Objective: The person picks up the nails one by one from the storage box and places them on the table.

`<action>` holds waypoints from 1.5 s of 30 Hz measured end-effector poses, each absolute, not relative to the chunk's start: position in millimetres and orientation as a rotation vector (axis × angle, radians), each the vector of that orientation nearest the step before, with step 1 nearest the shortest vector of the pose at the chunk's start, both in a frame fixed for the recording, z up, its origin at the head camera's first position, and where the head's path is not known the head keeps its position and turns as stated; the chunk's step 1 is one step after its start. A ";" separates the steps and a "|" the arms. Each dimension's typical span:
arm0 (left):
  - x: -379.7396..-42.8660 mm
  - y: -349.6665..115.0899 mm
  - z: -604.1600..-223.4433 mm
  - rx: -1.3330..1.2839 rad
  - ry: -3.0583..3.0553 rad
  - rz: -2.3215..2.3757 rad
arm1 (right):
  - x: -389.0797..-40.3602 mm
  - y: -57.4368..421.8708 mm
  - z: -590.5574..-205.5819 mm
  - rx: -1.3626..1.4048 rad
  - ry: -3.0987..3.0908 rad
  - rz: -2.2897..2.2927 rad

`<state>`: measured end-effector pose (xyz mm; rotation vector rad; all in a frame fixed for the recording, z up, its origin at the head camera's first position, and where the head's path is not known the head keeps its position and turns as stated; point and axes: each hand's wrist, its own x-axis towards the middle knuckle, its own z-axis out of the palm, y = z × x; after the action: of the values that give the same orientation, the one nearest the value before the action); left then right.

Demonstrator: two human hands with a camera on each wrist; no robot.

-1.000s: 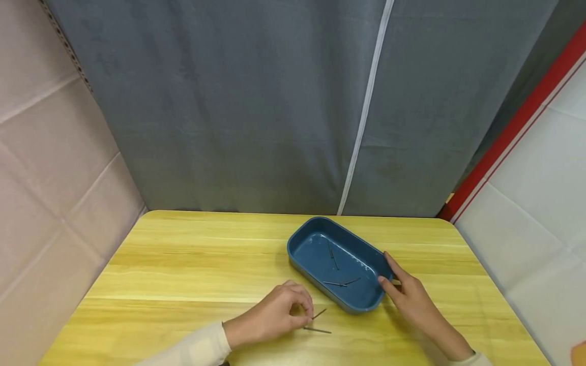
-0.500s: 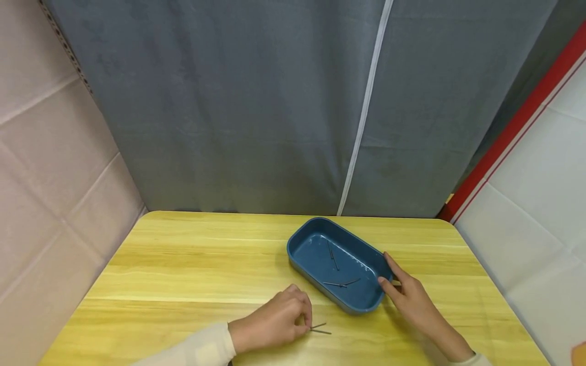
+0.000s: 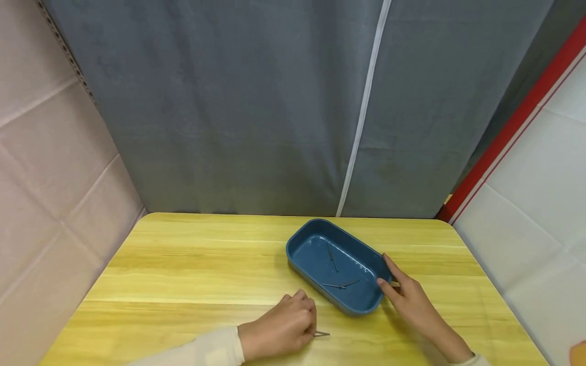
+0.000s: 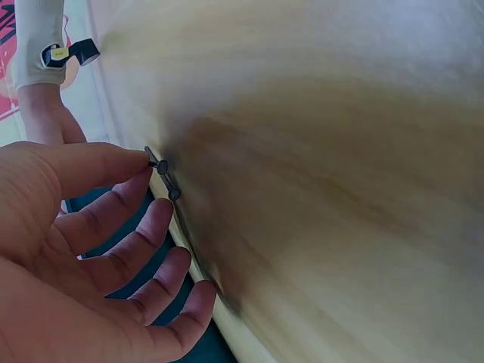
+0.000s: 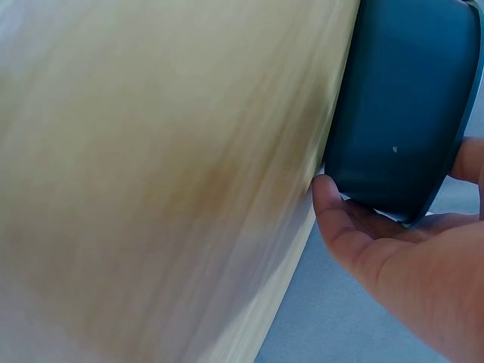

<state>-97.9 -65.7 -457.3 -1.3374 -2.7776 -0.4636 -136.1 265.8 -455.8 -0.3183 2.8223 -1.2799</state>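
My left hand [image 3: 284, 325] is low over the table, its thumb and index finger pinching at the head ends of two thin dark nails [image 3: 322, 334]. Two round nail heads [image 4: 162, 167] show at those fingertips in the left wrist view; whether both are firmly gripped I cannot tell. My right hand [image 3: 414, 300] holds the near right end of a blue rectangular dish [image 3: 297, 264], fingers spread around its corner. Several nails [image 3: 341, 285] lie inside the dish in two crossing or touching groups. In the right wrist view, fingers lie against the dish's outer wall [image 5: 401, 113].
The wood-grain table [image 3: 183, 264] ends at a grey curtain [image 3: 229, 127] behind. Pale panels stand left and right, the right one edged by a red strip [image 3: 513, 119]. A dark device sits on the other wrist's sleeve [image 4: 38, 38].
The left hand has shifted slightly right and nearer, and the two nails have swung from spread apart to almost side by side. The right hand and dish stay in place.
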 end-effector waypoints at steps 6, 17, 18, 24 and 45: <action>-94.7 -62.9 -459.8 -1.376 -2.722 -0.411 | -136.2 266.4 -457.2 -0.312 2.812 -1.284; -90.1 -55.5 -460.3 -1.404 -2.711 -0.297 | -135.2 267.8 -457.8 -0.321 2.811 -1.296; -89.8 -55.1 -460.3 -1.408 -2.710 -0.287 | -135.1 267.9 -457.7 -0.324 2.812 -1.297; -88.0 -54.8 -458.3 -1.401 -2.688 -0.229 | -135.2 266.9 -456.6 -0.314 2.812 -1.289; -102.6 -49.6 -412.8 -1.110 -2.780 -1.387 | -136.2 266.0 -456.1 -0.292 2.782 -1.304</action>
<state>-102.6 -49.6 -412.8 -1.1097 -2.7805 -1.3874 -136.2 266.0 -456.1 -0.2920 2.7820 -1.3044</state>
